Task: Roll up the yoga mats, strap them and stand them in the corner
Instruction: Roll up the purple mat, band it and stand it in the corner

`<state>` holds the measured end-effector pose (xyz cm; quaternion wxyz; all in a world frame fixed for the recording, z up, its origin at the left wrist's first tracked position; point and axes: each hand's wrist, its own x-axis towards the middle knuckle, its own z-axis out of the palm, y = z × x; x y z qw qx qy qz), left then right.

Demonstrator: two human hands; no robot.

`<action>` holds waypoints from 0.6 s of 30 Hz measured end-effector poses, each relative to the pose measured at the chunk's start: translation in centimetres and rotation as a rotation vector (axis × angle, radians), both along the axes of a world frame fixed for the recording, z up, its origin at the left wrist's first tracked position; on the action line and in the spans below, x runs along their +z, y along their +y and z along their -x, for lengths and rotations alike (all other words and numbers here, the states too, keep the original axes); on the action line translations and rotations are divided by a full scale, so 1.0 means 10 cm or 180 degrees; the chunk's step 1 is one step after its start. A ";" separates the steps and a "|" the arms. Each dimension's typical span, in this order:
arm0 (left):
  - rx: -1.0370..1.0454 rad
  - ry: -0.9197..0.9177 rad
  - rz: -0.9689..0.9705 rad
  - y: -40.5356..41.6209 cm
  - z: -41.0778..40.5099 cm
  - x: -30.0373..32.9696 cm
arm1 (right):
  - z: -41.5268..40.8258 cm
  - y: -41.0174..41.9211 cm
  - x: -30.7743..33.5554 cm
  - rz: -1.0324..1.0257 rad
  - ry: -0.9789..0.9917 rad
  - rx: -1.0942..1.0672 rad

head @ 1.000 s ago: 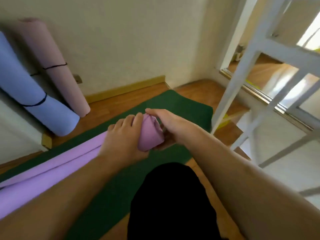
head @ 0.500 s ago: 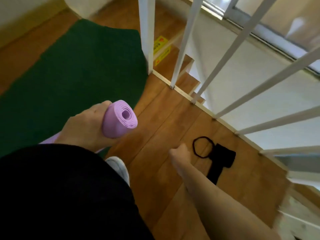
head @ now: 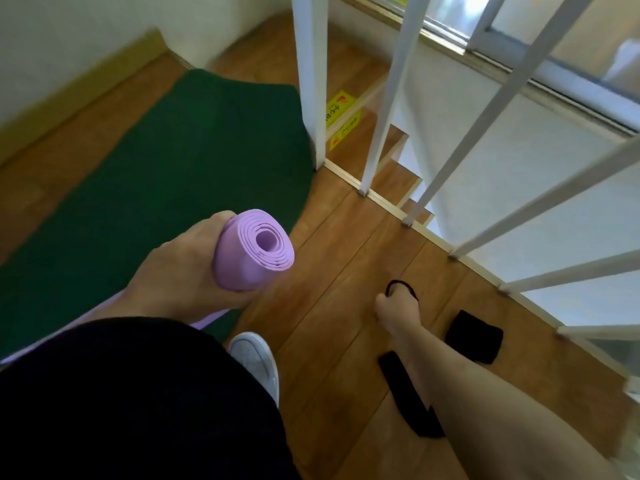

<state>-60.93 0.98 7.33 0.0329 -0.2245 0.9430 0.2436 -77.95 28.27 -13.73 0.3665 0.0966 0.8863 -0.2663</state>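
My left hand (head: pixel 180 271) grips the rolled purple yoga mat (head: pixel 254 251) near its end, and the spiral end faces the camera. The rest of the roll runs back under my arm, out of sight. A green mat (head: pixel 156 161) lies flat on the wooden floor beneath it. Low on the floor to the right, my right hand (head: pixel 394 308) pinches a thin black elastic loop (head: pixel 403 287). A black strap (head: pixel 408 396) and a black fabric piece (head: pixel 474 336) lie beside my right forearm.
White railing posts (head: pixel 311 81) stand along the floor's edge at the right, with stairs dropping behind them. A yellow warning sticker (head: pixel 341 109) marks a step. My white shoe (head: pixel 258 362) and black-clad knee (head: pixel 121 393) fill the lower left. A wall with yellow skirting (head: pixel 79 88) runs at upper left.
My right hand let go of the purple roll, dropped to the floor and now pinches the black loop. The view swung right and down. The left hand keeps hold of the roll.
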 end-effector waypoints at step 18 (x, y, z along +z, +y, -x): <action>0.2004 0.1949 0.0638 -0.39 -2.78 2.40 | -2.11 -2.63 5.10 0.3354 0.0489 0.3098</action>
